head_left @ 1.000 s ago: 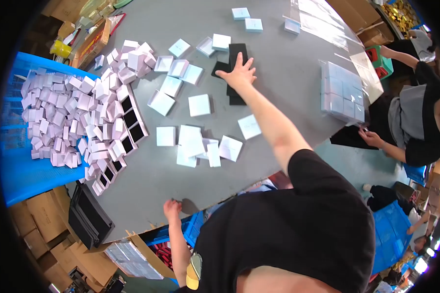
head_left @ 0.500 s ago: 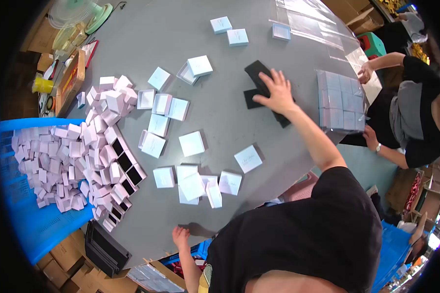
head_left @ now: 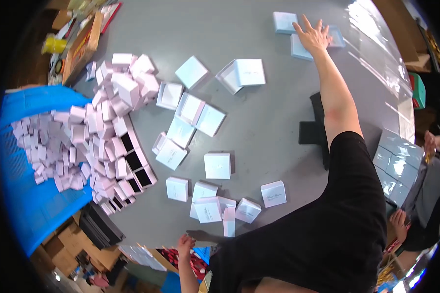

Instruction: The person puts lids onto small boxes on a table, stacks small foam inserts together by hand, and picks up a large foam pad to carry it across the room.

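My right hand (head_left: 314,38) is stretched far across the grey table, fingers spread, over a small group of pale box pieces. A light blue box lid (head_left: 303,48) lies partly under the palm, a shallow open tray (head_left: 335,38) touches the fingers' right side, and another pale box (head_left: 284,22) sits just left. Black flat pads (head_left: 314,133) lie partly hidden below my forearm. At the near table edge my left hand (head_left: 185,245) hangs with loosely bent fingers and nothing visible in it. Several white boxes and lids (head_left: 217,166) are scattered over the middle.
A large heap of pale pink box parts (head_left: 127,90) spills from a blue crate (head_left: 22,105) on the left. Wrapped stacked boxes (head_left: 398,163) stand at the right, beside another person's hand (head_left: 399,223). Clear plastic sheeting (head_left: 376,39) covers the far right edge.
My right hand has left the black pads and reached farther across to the pale boxes at the far side. The view has shifted. My left hand stays near the table edge.
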Available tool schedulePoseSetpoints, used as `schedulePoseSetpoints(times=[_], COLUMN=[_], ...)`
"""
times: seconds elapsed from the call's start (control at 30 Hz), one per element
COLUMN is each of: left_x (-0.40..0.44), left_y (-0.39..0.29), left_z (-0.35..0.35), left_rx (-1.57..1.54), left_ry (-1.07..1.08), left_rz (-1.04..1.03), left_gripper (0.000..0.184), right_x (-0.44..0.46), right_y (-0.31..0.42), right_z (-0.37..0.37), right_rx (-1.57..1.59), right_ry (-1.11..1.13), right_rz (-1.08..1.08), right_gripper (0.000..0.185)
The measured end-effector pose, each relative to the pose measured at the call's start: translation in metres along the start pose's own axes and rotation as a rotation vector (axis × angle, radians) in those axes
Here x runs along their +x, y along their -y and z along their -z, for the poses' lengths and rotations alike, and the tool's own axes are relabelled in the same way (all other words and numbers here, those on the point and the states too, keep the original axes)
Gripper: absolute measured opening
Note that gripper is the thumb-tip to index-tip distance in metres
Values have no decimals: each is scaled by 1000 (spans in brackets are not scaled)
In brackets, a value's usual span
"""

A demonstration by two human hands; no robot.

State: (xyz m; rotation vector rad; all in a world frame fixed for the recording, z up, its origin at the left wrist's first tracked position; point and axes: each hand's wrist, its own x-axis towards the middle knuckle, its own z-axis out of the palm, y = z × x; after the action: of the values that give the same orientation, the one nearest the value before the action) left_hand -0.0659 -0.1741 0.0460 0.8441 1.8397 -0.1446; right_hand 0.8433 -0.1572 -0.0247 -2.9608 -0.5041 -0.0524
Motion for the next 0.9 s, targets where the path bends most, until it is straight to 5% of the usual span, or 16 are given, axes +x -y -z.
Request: schedulePoseSetpoints(times=[0.17,0.27,0.37,0.5,0.67,0.9], left_x=[0,-1,7,21,29,0], left_y=[4,2,-6,5,17,24], left_z=[-9,-11,-18,-5,-3,-10], left_rx=[12,-6,-14,-77,-62,2], left_ry=[-5,18,59,61,36,19], left_rz=[-33,-86,-124,-220,-258,-277], left_gripper=[49,47,46,44,41,43], right_x=[-43,-100,-183,-260,-300,-317], right_y=[102,148,168,65,-72,-95], right_z=[-13,-39,1,112,159,85], right_rx=[-76,132,375,441,-34,1], right_ry=[9,-88,-25,14,285,132], right_rz=[346,552,471,515,136,269], right_gripper=[63,62,61,75,116,103])
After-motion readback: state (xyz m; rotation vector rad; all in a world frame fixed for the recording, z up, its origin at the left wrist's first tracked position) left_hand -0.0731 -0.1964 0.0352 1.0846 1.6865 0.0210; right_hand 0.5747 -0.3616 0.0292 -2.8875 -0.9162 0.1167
